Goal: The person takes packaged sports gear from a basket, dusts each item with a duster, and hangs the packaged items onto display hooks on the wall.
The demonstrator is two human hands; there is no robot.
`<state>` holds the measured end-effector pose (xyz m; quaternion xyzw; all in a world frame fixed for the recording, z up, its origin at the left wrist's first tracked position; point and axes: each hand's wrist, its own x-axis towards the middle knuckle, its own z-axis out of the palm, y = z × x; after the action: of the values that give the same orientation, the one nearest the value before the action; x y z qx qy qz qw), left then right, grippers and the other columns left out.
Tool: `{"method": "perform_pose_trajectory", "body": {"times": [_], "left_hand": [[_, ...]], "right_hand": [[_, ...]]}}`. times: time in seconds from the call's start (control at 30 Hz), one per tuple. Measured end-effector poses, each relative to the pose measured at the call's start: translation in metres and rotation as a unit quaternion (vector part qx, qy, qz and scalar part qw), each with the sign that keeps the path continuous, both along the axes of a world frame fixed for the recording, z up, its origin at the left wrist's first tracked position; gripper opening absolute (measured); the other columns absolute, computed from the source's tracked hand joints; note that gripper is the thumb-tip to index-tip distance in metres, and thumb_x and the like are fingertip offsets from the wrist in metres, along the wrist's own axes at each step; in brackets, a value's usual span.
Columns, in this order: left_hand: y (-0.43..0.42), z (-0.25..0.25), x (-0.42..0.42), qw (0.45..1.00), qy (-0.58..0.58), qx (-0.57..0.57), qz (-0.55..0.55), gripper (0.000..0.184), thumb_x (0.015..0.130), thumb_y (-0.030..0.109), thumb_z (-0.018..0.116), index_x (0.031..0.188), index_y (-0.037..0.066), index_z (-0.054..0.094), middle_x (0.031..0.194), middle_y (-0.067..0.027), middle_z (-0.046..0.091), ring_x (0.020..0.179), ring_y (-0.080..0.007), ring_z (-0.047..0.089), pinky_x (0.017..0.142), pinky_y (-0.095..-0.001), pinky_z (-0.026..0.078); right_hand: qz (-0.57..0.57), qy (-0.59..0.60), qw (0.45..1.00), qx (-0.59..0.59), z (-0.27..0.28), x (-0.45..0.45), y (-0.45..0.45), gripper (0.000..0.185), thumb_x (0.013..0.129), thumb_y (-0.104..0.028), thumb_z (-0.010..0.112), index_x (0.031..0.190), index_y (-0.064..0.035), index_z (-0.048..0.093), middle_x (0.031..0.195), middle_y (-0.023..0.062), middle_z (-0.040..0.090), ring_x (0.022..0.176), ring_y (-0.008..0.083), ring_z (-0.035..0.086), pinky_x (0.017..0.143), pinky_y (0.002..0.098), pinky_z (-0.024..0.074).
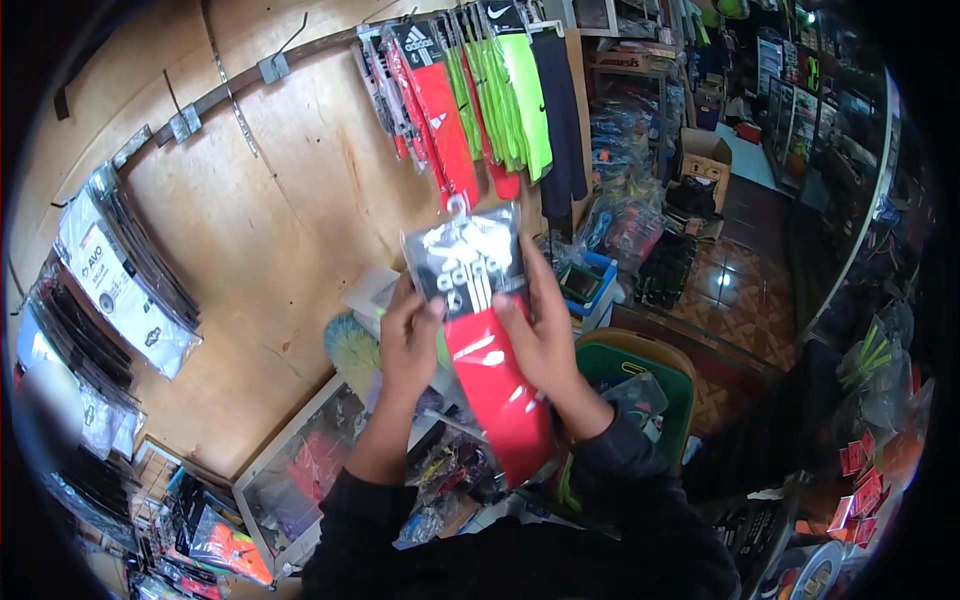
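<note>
A pack of red socks in clear plastic, with a black and white header card and a hanger hook at its top, is held up in front of me. My left hand grips its left edge near the card, thumb on the front. On the opposite edge, my right hand pinches the pack, its thumb on the plastic just below the card and its fingers partly behind. Above and beyond the pack, several red and lime-green sock packs hang from a wall rail.
White and black packaged goods hang on the wooden wall at left. Below my hands are a glass-topped case, a green tub and a blue box. Bagged stock and a cardboard box line the tiled aisle at right.
</note>
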<state>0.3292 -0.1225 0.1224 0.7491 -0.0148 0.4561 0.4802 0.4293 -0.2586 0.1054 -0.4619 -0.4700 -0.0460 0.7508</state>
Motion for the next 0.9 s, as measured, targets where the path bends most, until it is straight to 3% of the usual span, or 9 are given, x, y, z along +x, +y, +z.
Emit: {"method": "perform_pose_trajectory", "body": {"times": [0.1,0.17,0.23,0.37,0.43,0.47,0.5,0.6,0.9], "left_hand": [[0.015,0.043,0.037,0.996,0.078,0.044,0.026,0.025,0.1,0.016,0.054,0.109,-0.005,0.064,0.102,-0.006,0.064,0.091,-0.0114,0.057,0.08,-0.026,0.045],[0.022,0.072,0.07,0.994,-0.022,0.099,0.042,0.023,0.099,0.013,0.057,0.114,-0.004,0.062,0.095,-0.0044,0.064,0.082,-0.0106,0.057,0.074,-0.0252,0.046],[0.025,0.103,0.106,0.987,-0.157,0.02,-0.017,0.026,0.094,0.005,0.061,0.119,-0.003,0.061,0.091,-0.0048,0.064,0.081,-0.0091,0.056,0.072,-0.0232,0.045],[0.068,0.156,0.148,0.984,-0.154,0.062,-0.056,0.033,0.089,0.0,0.063,0.122,-0.001,0.06,0.09,-0.0078,0.066,0.078,-0.0085,0.057,0.069,-0.0228,0.046],[0.107,0.175,0.174,0.974,-0.079,0.211,0.032,0.035,0.087,-0.001,0.063,0.122,0.001,0.062,0.093,-0.0112,0.067,0.074,-0.0081,0.059,0.064,-0.0239,0.046],[0.124,0.183,0.191,0.973,-0.092,0.21,0.011,0.035,0.087,0.001,0.064,0.122,0.002,0.063,0.092,-0.0144,0.067,0.067,-0.0127,0.06,0.061,-0.0281,0.048],[0.133,0.192,0.199,0.973,-0.093,0.21,0.008,0.035,0.087,0.001,0.064,0.122,0.002,0.063,0.092,-0.0144,0.067,0.067,-0.0127,0.06,0.061,-0.0281,0.048],[0.155,0.215,0.22,0.947,-0.107,0.288,0.089,0.039,0.084,0.008,0.067,0.123,0.002,0.063,0.102,-0.0203,0.068,0.07,-0.026,0.064,0.068,-0.0341,0.051],[0.18,0.24,0.245,0.935,-0.102,0.305,0.149,0.045,0.08,0.009,0.07,0.124,0.001,0.063,0.107,-0.0234,0.066,0.084,-0.0302,0.067,0.08,-0.0371,0.052]], "right_hand": [[-0.038,-0.051,0.997,0.039,0.037,0.043,0.018,0.061,0.096,0.002,0.052,0.15,0.0067,0.025,0.153,0.021,0.033,0.143,0.0239,0.031,0.116,0.0336,0.0245],[-0.042,-0.054,0.996,0.057,0.063,0.07,0.035,0.062,0.096,0.002,0.052,0.151,0.0031,0.024,0.149,0.0218,0.04,0.137,0.0236,0.04,0.111,0.0328,0.0319],[-0.067,-0.052,0.995,0.052,0.089,0.102,0.054,0.058,0.096,-0.001,0.055,0.15,-0.0009,0.032,0.141,0.02,0.051,0.125,0.0221,0.051,0.103,0.0316,0.0406],[-0.117,-0.099,0.986,0.064,0.141,0.159,0.099,0.05,0.096,-0.005,0.057,0.144,-0.0036,0.045,0.131,0.0166,0.06,0.112,0.0181,0.058,0.094,0.0297,0.046],[-0.164,-0.162,0.968,0.096,0.159,0.191,0.13,0.041,0.096,-0.008,0.058,0.137,-0.0048,0.055,0.127,0.0161,0.064,0.108,0.0168,0.061,0.093,0.0283,0.0463],[-0.167,-0.163,0.968,0.096,0.169,0.203,0.14,0.041,0.096,-0.008,0.058,0.137,-0.0048,0.055,0.127,0.0161,0.064,0.108,0.0168,0.061,0.093,0.0283,0.0463],[-0.191,-0.169,0.964,0.079,0.178,0.212,0.151,0.04,0.096,-0.009,0.058,0.136,-0.0063,0.056,0.125,0.0169,0.065,0.106,0.0172,0.063,0.092,0.0282,0.0467],[-0.217,-0.168,0.96,0.046,0.201,0.235,0.176,0.039,0.096,-0.011,0.058,0.135,-0.0086,0.058,0.123,0.0182,0.066,0.104,0.0185,0.065,0.092,0.0284,0.0473],[-0.215,-0.173,0.961,0.036,0.235,0.273,0.219,0.038,0.096,-0.01,0.057,0.134,-0.0061,0.059,0.124,0.0191,0.066,0.109,0.0211,0.064,0.095,0.0293,0.0463]]}}
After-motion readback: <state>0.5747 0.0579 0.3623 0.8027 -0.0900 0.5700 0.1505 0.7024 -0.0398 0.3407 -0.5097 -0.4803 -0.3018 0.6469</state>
